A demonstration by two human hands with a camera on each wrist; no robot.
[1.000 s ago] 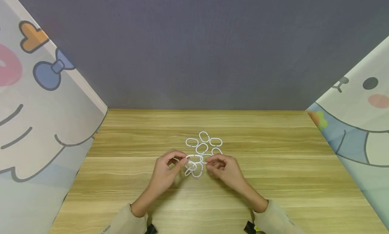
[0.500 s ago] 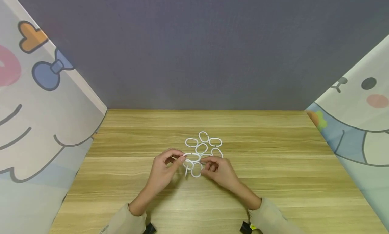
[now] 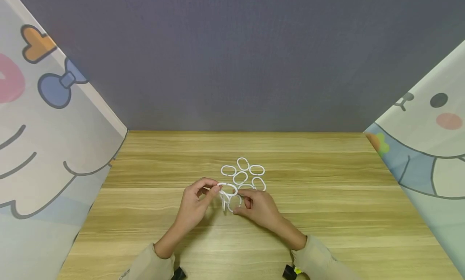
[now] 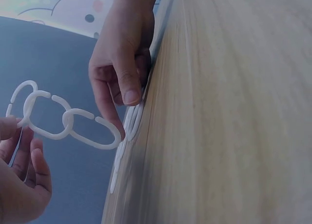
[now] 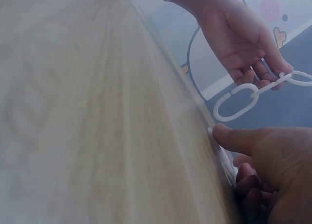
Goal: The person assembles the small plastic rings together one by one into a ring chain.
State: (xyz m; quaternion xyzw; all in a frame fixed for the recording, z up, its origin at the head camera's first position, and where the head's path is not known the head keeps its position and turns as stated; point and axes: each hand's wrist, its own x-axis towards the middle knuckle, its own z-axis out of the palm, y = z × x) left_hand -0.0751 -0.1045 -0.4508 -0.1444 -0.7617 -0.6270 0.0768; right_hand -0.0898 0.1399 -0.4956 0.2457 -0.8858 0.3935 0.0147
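My left hand [image 3: 196,203] pinches the end of a short chain of white plastic C-shaped links [image 4: 48,114] between thumb and fingers. Three joined links show in the left wrist view; the lowest hangs just above the table. My right hand [image 3: 259,207] is low at the tabletop, thumb and index finger spread around a loose white link [image 3: 230,209] lying flat. Its thumb [image 5: 229,136] touches or nearly touches that link's edge in the right wrist view. Its other fingers are curled under the palm.
Several more loose white links [image 3: 240,177] lie close together on the wooden table [image 3: 327,183], just beyond my hands. A grey panel [image 3: 232,62] rises behind the table, and cartoon-printed panels [image 3: 83,150] stand at both sides.
My right hand has left the chain's side and moved left and nearer, down to the loose link. My left hand still holds the chain, shifted slightly left, its lower links now hanging.
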